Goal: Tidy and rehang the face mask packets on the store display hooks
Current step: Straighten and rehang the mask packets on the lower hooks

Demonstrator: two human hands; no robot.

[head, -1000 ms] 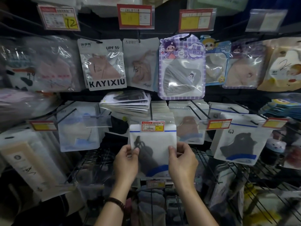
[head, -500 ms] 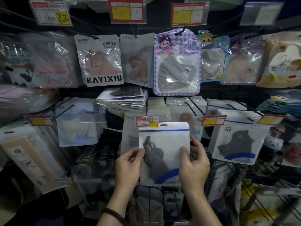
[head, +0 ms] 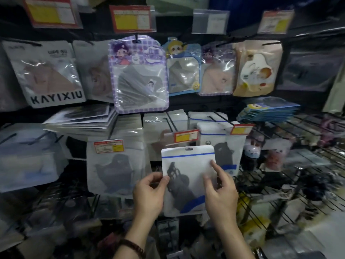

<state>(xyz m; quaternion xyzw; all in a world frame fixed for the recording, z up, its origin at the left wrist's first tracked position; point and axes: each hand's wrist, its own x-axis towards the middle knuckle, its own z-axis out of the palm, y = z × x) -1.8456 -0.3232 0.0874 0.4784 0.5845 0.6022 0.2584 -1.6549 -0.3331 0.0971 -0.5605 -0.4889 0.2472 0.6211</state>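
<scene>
I hold a white mask packet (head: 188,171) with a blue stripe and a dark mask inside, free of any hook, in front of the lower row. My left hand (head: 149,195) pinches its left edge between thumb and fingers. My right hand (head: 220,193) grips its right side, index finger stretched up across the front. Its hang hole sits just below the hook (head: 171,126) with a red and yellow price tag (head: 186,136). Similar white packets (head: 113,165) hang on the hook to the left, and others (head: 224,146) to the right.
An upper row carries a purple cartoon packet (head: 139,75), a KAYIXIU packet (head: 46,73) and a blue cartoon packet (head: 183,70). Blue packets (head: 268,111) lie stacked at the right. Black wire hooks and racks (head: 280,184) jut forward at lower right.
I have pulled the white packet off the left hook and carried it to the right, toward the neighbouring hook. My right index finger has moved onto its front. The view shifted right.
</scene>
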